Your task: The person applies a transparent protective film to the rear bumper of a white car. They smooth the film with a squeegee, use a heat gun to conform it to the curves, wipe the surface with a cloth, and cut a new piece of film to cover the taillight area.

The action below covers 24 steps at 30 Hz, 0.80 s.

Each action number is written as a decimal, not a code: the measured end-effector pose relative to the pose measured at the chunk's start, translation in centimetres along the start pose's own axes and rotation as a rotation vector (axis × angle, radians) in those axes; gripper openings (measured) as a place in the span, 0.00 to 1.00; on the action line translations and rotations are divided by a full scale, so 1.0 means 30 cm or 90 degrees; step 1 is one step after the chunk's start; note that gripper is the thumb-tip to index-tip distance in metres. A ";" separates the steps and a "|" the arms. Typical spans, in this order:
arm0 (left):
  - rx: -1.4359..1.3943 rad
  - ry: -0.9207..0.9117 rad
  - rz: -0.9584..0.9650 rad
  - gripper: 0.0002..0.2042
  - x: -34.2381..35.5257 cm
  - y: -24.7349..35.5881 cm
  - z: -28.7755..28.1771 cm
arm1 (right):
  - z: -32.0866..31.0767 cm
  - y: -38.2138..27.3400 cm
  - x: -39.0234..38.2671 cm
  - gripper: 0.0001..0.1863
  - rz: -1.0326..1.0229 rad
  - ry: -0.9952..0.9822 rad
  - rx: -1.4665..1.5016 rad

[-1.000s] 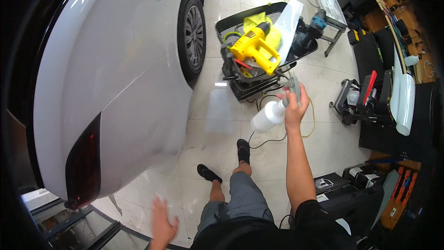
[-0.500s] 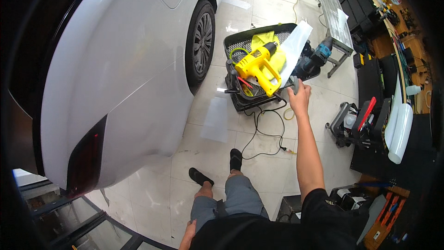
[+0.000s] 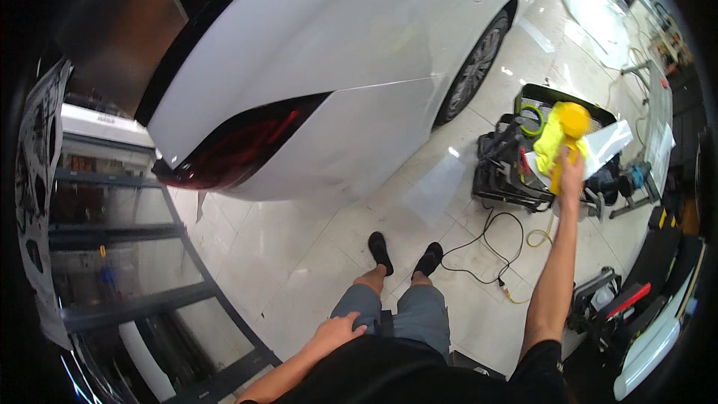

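Right hand [image 3: 572,177] gripped yellow heat gun [image 3: 574,120] at black tool tray [image 3: 540,90].
Fingers curled round it; left hand [image 3: 338,331] rested on grey shorts [image 3: 425,320], fingers loosely spread.

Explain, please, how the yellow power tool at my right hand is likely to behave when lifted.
The yellow power tool looks stiff, with its bulky, rounded body. It will probably feel top-heavy, since that bulk sits beyond the right hand. It might catch the crumpled cloth, which appears right beside it.
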<state>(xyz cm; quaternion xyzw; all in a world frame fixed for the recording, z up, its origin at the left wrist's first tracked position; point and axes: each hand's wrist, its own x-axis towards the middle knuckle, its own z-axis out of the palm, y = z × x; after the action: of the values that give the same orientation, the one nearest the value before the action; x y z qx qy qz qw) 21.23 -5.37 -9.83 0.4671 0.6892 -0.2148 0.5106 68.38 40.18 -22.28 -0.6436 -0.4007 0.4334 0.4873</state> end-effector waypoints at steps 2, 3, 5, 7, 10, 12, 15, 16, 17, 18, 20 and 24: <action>-0.095 0.084 0.069 0.30 -0.042 0.000 -0.082 | -0.032 -0.179 -0.228 0.15 -0.036 -0.020 0.205; -0.185 0.162 0.107 0.28 -0.099 -0.005 -0.152 | 0.010 -0.255 -0.354 0.17 -0.096 -0.054 0.234; -0.199 0.344 0.153 0.24 -0.159 -0.032 -0.345 | 0.098 -0.359 -0.600 0.27 -0.191 -0.160 0.293; -0.144 0.586 0.319 0.20 -0.278 -0.010 -0.634 | 0.159 -0.383 -0.804 0.39 -0.098 -0.297 0.464; 0.111 0.855 0.561 0.21 -0.409 0.025 -1.057 | 0.333 -0.353 -1.066 0.50 0.060 -0.435 0.593; 0.273 0.985 0.661 0.17 -0.486 -0.054 -1.271 | 0.452 -0.372 -1.145 0.49 0.122 -0.512 0.592; 0.623 0.995 0.686 0.15 -0.541 -0.049 -1.545 | 0.595 -0.357 -1.191 0.46 0.107 -0.541 0.671; 0.680 0.983 0.683 0.15 -0.556 -0.058 -1.615 | 0.626 -0.370 -1.181 0.46 0.093 -0.563 0.675; 0.733 0.971 0.686 0.15 -0.561 -0.070 -1.689 | 0.655 -0.366 -1.183 0.46 0.091 -0.560 0.689; 0.703 0.943 0.703 0.15 -0.576 -0.088 -1.758 | 0.677 -0.361 -1.184 0.46 0.091 -0.560 0.708; 0.688 0.929 0.713 0.15 -0.585 -0.126 -1.818 | 0.709 -0.342 -1.185 0.46 0.095 -0.564 0.735; 0.877 0.952 0.608 0.16 -0.621 -0.230 -1.885 | 0.751 -0.315 -1.185 0.46 0.096 -0.581 0.784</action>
<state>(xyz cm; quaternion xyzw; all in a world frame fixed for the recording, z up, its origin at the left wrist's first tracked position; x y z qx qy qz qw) -12.37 27.18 27.62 0.8774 0.3070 0.0017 -0.3686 35.36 15.05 -10.50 -0.0390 -0.2035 0.8326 0.5136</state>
